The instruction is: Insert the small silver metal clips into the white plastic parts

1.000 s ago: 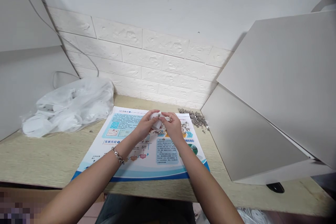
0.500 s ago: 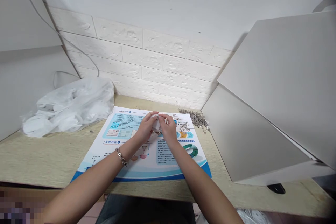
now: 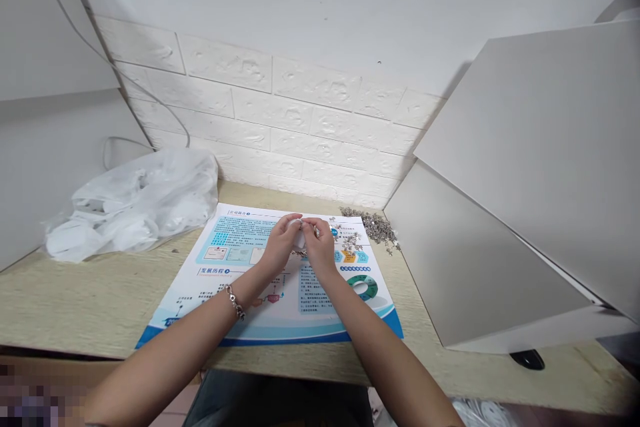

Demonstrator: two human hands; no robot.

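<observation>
From my end of the head camera, I had a clear plastic bag (image 3: 197, 170) slumped on the table (image 3: 65, 307) at far left, with flat white pieces (image 3: 73, 240) heaped inside and showing cloudily through the film. A second bag (image 3: 483, 412) was partly visible below the table's near edge at right; I couldn't make out its contents.

Both forearms reached forward and inward, bringing the hands together above the printed sheet (image 3: 200, 293). The left hand (image 3: 280, 243) had its thumb and fingers curled in tight around a white piece (image 3: 297, 241), which sat between the two hands. The right hand (image 3: 320, 247) was pinched down at that piece's upper edge; whether it gripped anything smaller too, I couldn't tell. Small metal parts (image 3: 351, 240) lay scattered just beside it, near a denser metal pile (image 3: 379, 228).
</observation>
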